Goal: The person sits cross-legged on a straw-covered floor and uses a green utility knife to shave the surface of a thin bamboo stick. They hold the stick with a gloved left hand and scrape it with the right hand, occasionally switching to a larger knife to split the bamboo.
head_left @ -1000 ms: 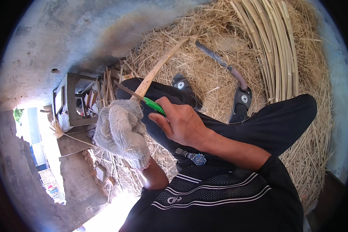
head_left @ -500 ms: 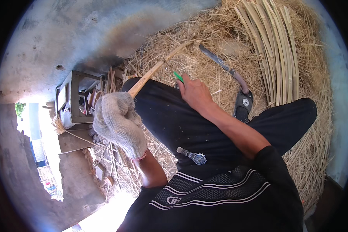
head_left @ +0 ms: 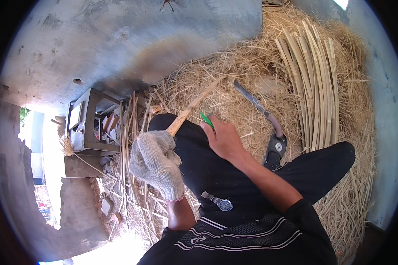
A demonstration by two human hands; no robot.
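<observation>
My left hand (head_left: 157, 163), in a pale knitted glove, is closed around the near end of a wooden strip (head_left: 194, 104). The strip slants up and away past my left knee, over the straw. My right hand (head_left: 225, 139) is bare and closed on a green-handled knife (head_left: 206, 121), close to the strip's right side. Its blade is too thin and blurred to make out clearly. Beyond my right hand, a machete (head_left: 254, 98) with a dark curved blade and brown handle rests on the straw, its handle end by a black shoe (head_left: 276, 149).
A bundle of long split strips (head_left: 314, 88) stands at the right on straw (head_left: 261, 53). At left is a wooden cabinet (head_left: 90, 119) with clutter, near a concrete wall (head_left: 132, 39). A metal wristwatch (head_left: 224, 205) shows against the dark cloth of my lap.
The view has tilted, so the scene sits lower. My left hand and the strip have shifted a little to the right. Both hands keep their grips.
</observation>
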